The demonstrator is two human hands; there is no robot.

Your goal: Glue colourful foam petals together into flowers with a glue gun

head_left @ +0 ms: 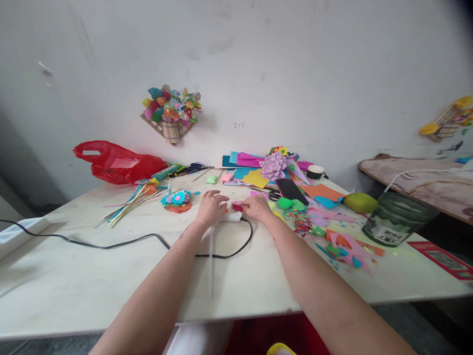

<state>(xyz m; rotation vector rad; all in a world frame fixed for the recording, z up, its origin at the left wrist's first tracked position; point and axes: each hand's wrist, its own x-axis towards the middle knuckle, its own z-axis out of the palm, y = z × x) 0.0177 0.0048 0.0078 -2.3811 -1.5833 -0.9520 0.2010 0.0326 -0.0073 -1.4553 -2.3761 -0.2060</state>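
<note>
My left hand (212,208) is over the middle of the table, with its fingers apart and curved toward the right. Beside it lies a white glue gun (232,217), partly hidden, with a black cord at its right end. A clear glue stick (211,264) extends from near my left wrist toward the front edge. Just right of the gun, my right hand (257,207) has its fingertips closed on a small red-pink felt piece (237,206). The fingertips are small and slightly blurred.
Blue felt flowers (178,197) and thin sticks (127,209) lie left. Felt scraps (342,246), a phone (291,191) and a green-tinted jar (395,222) are right. A red plastic bag (118,162) sits back left. The black cord (118,244) crosses the table.
</note>
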